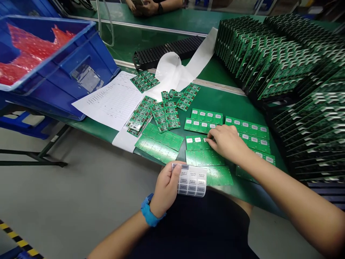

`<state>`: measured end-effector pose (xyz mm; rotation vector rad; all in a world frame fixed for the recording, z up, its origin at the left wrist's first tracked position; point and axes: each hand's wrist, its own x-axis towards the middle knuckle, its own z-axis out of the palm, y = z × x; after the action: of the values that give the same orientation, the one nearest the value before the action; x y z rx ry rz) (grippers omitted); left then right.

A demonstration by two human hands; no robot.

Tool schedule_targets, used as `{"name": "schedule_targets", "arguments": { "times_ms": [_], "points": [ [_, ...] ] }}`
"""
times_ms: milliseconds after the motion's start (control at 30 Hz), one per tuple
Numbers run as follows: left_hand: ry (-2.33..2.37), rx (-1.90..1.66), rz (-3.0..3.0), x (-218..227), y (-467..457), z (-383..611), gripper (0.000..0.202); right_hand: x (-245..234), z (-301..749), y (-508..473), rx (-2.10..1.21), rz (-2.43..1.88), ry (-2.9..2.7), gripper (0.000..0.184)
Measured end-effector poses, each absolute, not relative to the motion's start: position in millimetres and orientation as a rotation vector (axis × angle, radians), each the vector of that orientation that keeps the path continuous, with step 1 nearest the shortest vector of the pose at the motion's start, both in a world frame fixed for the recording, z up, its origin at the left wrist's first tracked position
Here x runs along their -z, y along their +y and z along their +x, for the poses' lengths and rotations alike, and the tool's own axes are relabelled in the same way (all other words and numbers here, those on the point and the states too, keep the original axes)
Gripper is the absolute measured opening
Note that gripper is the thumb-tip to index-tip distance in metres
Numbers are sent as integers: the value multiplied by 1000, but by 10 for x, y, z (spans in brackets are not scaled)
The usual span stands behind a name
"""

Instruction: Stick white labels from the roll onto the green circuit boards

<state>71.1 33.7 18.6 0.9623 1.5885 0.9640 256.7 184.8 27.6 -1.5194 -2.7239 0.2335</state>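
My left hand [167, 183], with a blue band at the wrist, grips a curled strip of printed label stickers [192, 181] just off the table's front edge. Over a green circuit board [192, 144] my right hand [225, 141] is closed in a pinch, its fingertips on a small white label [206, 140] at the board's surface. Two labels sit left of those fingertips on the same board. Bare green boards [202, 158] lie just below it. Labelled boards [206, 115] are laid out behind and to the right, some partly hidden by my right hand and arm.
Unlabelled boards [159, 142] and a pile of component-side-up boards [165, 115] lie left. Beyond are a printed sheet [110, 99], white backing paper [169, 68] and a black rack [172, 50]. Upright boards [258, 54] fill the right; a blue bin [88, 61] stands left. Another person's hands [145, 7] hold a phone.
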Motion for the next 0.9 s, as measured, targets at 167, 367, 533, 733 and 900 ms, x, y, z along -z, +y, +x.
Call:
{"name": "schedule_targets", "arguments": {
  "times_ms": [167, 367, 533, 733, 900],
  "points": [
    [1498, -900, 908, -272, 302, 691, 30, -333, 2781, 1952, -594, -1523, -2505, 39],
    [1386, -963, 810, -298, 344, 738, 23, -312, 2937, 2089, -1138, -1393, -2494, 43],
    [1408, -1049, 729, -267, 394, 802, 17, -243, 2868, 2015, -1032, -1382, -2541, 40],
    [1412, -1030, 796, -250, 439, 865, 19, -276, 2786, 1738, -239, -1326, -2708, 25],
    [1387, -1032, 863, -266, 440, 896, 18, -495, 2561, 1307, -787, -1379, -2314, 22]
  ]
}}
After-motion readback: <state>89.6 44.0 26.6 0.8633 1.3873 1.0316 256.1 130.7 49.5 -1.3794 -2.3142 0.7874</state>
